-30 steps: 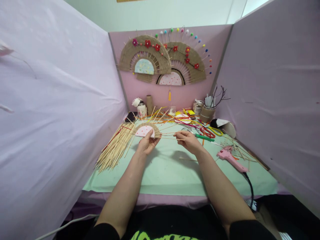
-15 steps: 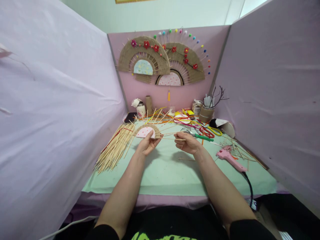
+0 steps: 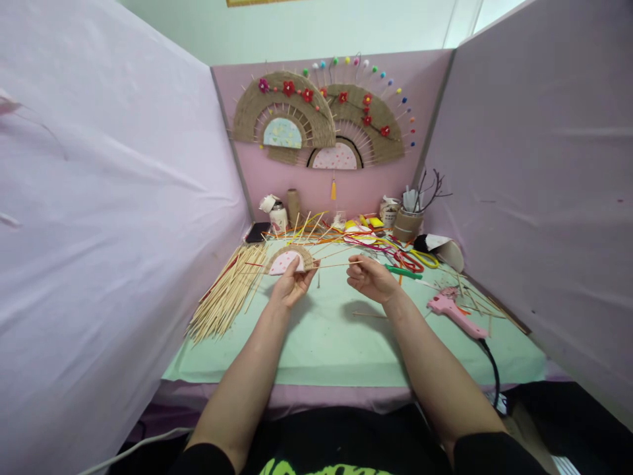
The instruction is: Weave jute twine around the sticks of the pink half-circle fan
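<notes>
The table (image 3: 346, 356), spread with mint-green cloth, lies beneath the small fan and stretches out all around it. On the pink panel behind and above the small fan hang two large woven fans: the left one (image 3: 283, 132), with a pale blue centre, overlaps the right one (image 3: 383, 148), whose centre is pink-dotted. The small fan (image 3: 283, 262) itself is held up over the table, its pink-dotted half-round patch edged in woven brown and thin spokes radiating outward. To its left lies a pile of thin sticks (image 3: 228, 290).

The left hand (image 3: 291, 289) grips the small fan at its lower right, thumb on the patch. The right hand (image 3: 370, 280) is to the fan's right, fingers curled. A pink glue gun (image 3: 457, 318) lies farther right of the fan and nearer the person; a brown pot (image 3: 408, 225) of dark twigs stands behind and to its right. One spoke (image 3: 341, 265) runs from the fan to the right fingertips; whether they pinch it, I cannot tell.
</notes>
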Available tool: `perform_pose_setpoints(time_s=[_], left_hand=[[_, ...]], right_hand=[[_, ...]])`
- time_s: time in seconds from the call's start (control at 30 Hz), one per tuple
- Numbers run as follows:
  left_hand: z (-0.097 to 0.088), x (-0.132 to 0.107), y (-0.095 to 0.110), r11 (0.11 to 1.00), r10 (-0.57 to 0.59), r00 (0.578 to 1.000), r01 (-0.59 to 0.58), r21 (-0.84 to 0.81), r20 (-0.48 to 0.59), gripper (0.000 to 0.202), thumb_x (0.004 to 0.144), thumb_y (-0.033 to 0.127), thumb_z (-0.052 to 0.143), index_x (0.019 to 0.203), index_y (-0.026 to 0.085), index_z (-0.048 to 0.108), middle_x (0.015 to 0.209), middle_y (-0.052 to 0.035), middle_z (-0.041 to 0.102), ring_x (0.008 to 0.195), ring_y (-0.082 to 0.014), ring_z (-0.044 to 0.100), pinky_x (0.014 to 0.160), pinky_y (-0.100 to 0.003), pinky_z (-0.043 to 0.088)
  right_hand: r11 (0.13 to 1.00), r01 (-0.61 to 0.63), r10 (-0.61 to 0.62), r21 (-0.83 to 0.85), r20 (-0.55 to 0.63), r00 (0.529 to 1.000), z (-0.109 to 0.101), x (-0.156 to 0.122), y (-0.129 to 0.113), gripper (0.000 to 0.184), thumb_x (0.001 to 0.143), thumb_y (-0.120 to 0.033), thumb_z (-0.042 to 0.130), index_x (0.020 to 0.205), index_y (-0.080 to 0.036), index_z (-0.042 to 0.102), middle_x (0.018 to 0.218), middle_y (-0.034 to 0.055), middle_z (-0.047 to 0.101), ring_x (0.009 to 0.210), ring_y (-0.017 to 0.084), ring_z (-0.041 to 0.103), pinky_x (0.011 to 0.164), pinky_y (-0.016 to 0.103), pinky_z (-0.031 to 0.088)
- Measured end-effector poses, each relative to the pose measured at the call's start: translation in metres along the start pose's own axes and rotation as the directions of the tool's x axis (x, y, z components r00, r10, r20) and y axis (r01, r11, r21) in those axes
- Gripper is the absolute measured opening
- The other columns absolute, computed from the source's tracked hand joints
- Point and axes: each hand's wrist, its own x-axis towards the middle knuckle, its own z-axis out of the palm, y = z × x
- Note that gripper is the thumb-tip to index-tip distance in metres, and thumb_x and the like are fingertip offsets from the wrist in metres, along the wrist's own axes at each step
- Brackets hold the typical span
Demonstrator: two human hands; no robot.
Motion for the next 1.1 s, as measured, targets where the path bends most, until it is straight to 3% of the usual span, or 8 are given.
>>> perform_pose_setpoints(time_s=[0.23, 0.4, 0.53, 0.63, 0.73, 0.93, 1.0, 1.1], left_hand=[[0.002, -0.003, -0.001, 0.976, 0.218, 0.976, -0.218, -0.017, 0.024, 0.017, 0.087, 0.017, 0.055, 0.102, 0.012, 0.061, 0.09, -0.0083, 0.071, 0.091, -0.019, 0.069, 0.083, -0.03, 0.057], [0.005, -0.008, -0.006, 0.927, 0.371, 0.927, -0.373, 0.034, 0.047, 0.021, 0.08, 0.017, 0.064, 0.1, 0.013, 0.063, 0.092, -0.0064, 0.072, 0.094, -0.0184, 0.068, 0.088, -0.032, 0.054], [0.005, -0.009, -0.015, 0.893, 0.425, 0.897, -0.437, 0.105, 0.124, 0.021, 0.074, 0.02, 0.069, 0.094, 0.015, 0.065, 0.09, -0.0045, 0.072, 0.096, -0.0188, 0.067, 0.091, -0.033, 0.051], [0.004, -0.008, -0.022, 0.861, 0.449, 0.882, -0.47, 0.193, 0.144, 0.018, 0.072, 0.024, 0.071, 0.088, 0.018, 0.066, 0.092, -0.0039, 0.071, 0.098, -0.0202, 0.066, 0.089, -0.034, 0.051], [0.003, -0.007, -0.026, 0.813, 0.497, 0.863, -0.499, 0.299, 0.09, 0.02, 0.069, 0.025, 0.073, 0.087, 0.02, 0.066, 0.096, -0.0037, 0.071, 0.099, -0.0214, 0.065, 0.087, -0.035, 0.052], [0.003, -0.008, -0.026, 0.847, 0.357, 0.931, -0.355, 0.396, 0.073, 0.033, 0.066, 0.024, 0.075, 0.094, 0.013, 0.065, 0.096, -0.0088, 0.07, 0.091, -0.0217, 0.067, 0.087, -0.041, 0.053], [0.002, -0.008, -0.025, 0.863, 0.287, 0.955, -0.294, 0.411, 0.081, 0.032, 0.068, 0.023, 0.074, 0.097, 0.012, 0.064, 0.094, -0.0095, 0.071, 0.086, -0.0206, 0.068, 0.086, -0.042, 0.053], [0.0, -0.007, -0.023, 0.877, 0.216, 0.973, -0.232, 0.421, 0.086, 0.026, 0.073, 0.02, 0.07, 0.097, 0.011, 0.064, 0.088, -0.0095, 0.072, 0.08, -0.0195, 0.069, 0.083, -0.041, 0.055]], right_hand=[[0.919, 0.019, -0.134, -0.393, -0.267, 0.954, -0.009, 0.01, 0.01, 0.025, 0.068, -0.041, 0.069, 0.073, -0.017, 0.064, 0.058, -0.0033, 0.047, 0.051, 0.007, 0.036, 0.046, 0.021, 0.026], [0.675, -0.015, -0.152, -0.737, -0.159, 0.976, 0.007, 0.009, 0.033, 0.027, 0.07, -0.041, 0.068, 0.083, -0.017, 0.068, 0.081, 0.0048, 0.066, 0.07, 0.014, 0.054, 0.058, 0.025, 0.043], [0.807, 0.034, -0.074, -0.59, -0.043, 0.996, 0.028, 0.007, 0.053, 0.038, 0.073, -0.041, 0.066, 0.106, -0.021, 0.063, 0.114, 0.0084, 0.064, 0.092, 0.018, 0.06, 0.07, 0.03, 0.05], [0.807, 0.057, -0.131, -0.588, -0.085, 0.988, 0.033, 0.006, 0.057, 0.03, 0.078, -0.042, 0.061, 0.099, -0.02, 0.063, 0.089, 0.0055, 0.068, 0.074, 0.014, 0.06, 0.063, 0.027, 0.047], [0.624, 0.132, -0.317, -0.771, -0.095, 0.944, 0.029, 0.004, 0.049, 0.027, 0.085, -0.042, 0.053, 0.078, -0.018, 0.063, 0.063, 0.0013, 0.06, 0.059, 0.013, 0.052, 0.059, 0.027, 0.042], [-0.015, 0.17, -0.617, -0.985, 0.143, 0.774, 0.017, -0.002, 0.024, 0.027, 0.09, -0.037, 0.048, 0.083, -0.02, 0.067, 0.087, 0.0081, 0.066, 0.087, 0.021, 0.053, 0.083, 0.035, 0.036], [-0.103, 0.084, -0.617, -0.991, 0.13, 0.776, 0.011, -0.001, 0.019, 0.025, 0.09, -0.035, 0.05, 0.082, -0.021, 0.068, 0.09, 0.008, 0.067, 0.092, 0.023, 0.052, 0.087, 0.037, 0.031], [-0.043, 0.044, -0.542, -0.998, 0.061, 0.838, 0.0, 0.002, 0.015, 0.021, 0.087, -0.033, 0.054, 0.077, -0.023, 0.069, 0.085, 0.0062, 0.07, 0.089, 0.022, 0.055, 0.086, 0.036, 0.03]])
